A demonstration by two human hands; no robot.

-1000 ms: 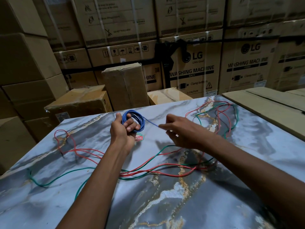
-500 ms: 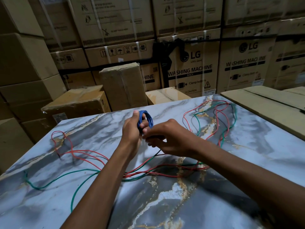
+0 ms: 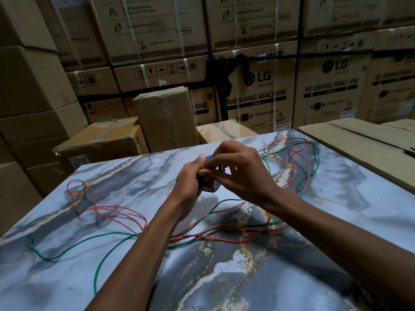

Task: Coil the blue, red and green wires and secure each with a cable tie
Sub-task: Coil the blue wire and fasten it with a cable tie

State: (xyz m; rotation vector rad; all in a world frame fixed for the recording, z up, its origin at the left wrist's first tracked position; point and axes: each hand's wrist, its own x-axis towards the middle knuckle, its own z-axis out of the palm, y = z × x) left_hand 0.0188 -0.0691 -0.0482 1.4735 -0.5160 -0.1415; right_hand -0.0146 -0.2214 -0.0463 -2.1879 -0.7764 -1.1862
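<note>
The blue wire (image 3: 219,170) is a small coil held above the marble table (image 3: 134,180), between both hands. The left hand (image 3: 190,178) grips it with curled fingers, and the right hand (image 3: 242,173) pinches it from the other side. The red wire (image 3: 107,209) and green wire (image 3: 74,248) lie loose on the table, crossing under the forearms

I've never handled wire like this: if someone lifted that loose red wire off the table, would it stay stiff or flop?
Probably floppy: the red wire lies in loose, wandering curves on the marble-patterned table. It likely holds some shape, since one loop near its left end arches up. It looks thin, so probably light, and may drag the green wire it crosses.
</note>
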